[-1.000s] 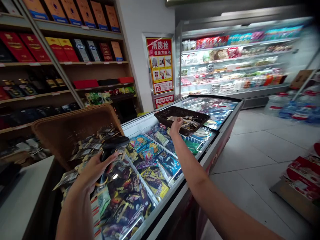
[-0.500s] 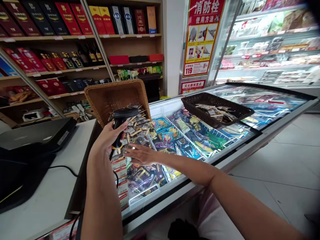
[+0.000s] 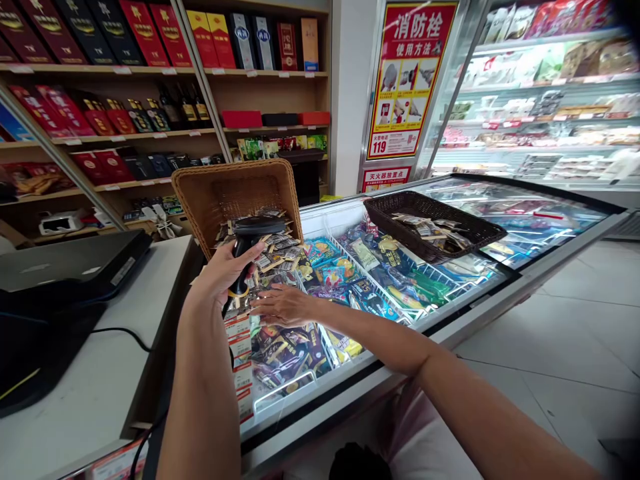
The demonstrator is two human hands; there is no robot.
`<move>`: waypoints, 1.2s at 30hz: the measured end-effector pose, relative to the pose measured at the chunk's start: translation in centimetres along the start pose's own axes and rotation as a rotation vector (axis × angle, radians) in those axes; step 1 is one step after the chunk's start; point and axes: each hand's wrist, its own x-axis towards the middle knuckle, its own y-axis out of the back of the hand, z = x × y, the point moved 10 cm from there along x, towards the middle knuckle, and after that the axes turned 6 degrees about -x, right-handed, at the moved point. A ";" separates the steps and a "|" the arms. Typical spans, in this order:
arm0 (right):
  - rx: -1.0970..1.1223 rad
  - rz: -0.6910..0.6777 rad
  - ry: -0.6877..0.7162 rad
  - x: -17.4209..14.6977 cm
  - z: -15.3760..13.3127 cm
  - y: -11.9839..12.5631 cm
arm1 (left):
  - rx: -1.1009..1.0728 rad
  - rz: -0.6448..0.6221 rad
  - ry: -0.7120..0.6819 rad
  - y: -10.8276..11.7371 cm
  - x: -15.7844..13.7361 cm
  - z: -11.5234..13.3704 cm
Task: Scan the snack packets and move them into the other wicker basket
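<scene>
My left hand (image 3: 217, 273) is wrapped round the handle of a black barcode scanner (image 3: 257, 227), whose head is over a tan wicker basket (image 3: 230, 183). The basket is tilted towards me and holds many small clear-wrapped packets (image 3: 284, 259), which spill to its front side. My right hand (image 3: 286, 305) lies palm down with its fingers stretched out over the packets at the basket's front, just right of the scanner handle. Whether its fingertips press on a packet cannot be made out. Below it, colourful ice cream packs (image 3: 287, 353) fill the lit freezer.
A dark woven basket (image 3: 435, 250) with similar packets sits on the freezer's glass top. White wire dividers (image 3: 373, 277) part the freezer goods. At left, a white counter (image 3: 107, 373) carries black equipment (image 3: 75, 267) and a cable (image 3: 123, 335). Shelves (image 3: 280, 73) of boxes stand behind.
The view has shifted slightly. Both hands stay near the basket's front; the scanner is still in my left hand, and my right hand remains stretched out over the packets.
</scene>
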 end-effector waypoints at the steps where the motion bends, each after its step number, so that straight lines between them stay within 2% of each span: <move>1: -0.004 0.026 -0.008 0.0 0.2 0.4 | -0.007 -0.002 -0.001 -0.1 0.0 0.0; 5: -0.049 0.051 -0.012 -0.3 0.2 1.6 | 0.016 -0.006 0.004 -0.4 0.0 0.0; 12: -0.053 -0.061 -0.134 -0.4 1.4 -0.1 | 0.058 -0.003 0.002 -0.3 0.1 -0.1; 17: 0.027 -0.006 -0.199 -0.4 2.1 1.1 | 0.043 -0.017 -0.007 -0.4 0.3 -0.5; 19: 0.034 0.048 -0.338 -0.8 3.3 1.9 | 0.034 -0.023 -0.005 -0.5 0.5 -0.7; 21: 0.045 0.116 -0.549 -1.8 5.0 2.2 | 0.034 -0.027 -0.006 -0.6 0.6 -0.8; 23: 0.081 0.160 -0.721 -2.8 6.3 1.6 | 0.045 -0.031 -0.008 -0.6 0.7 -0.9; 25: 0.139 0.178 -0.807 -3.3 7.1 0.7 | 0.048 -0.034 -0.001 -0.7 0.8 -1.0; 29: 0.387 0.270 -0.944 -4.9 9.6 0.2 | 0.035 -0.062 0.009 -1.0 0.8 -1.2; 32: 0.736 0.417 -1.058 -7.2 12.4 1.0 | 0.056 -0.068 0.013 -1.3 0.9 -1.2; 36: 1.178 0.593 -1.114 -10.0 16.2 3.0 | 0.112 -0.081 0.012 -1.9 1.0 -0.9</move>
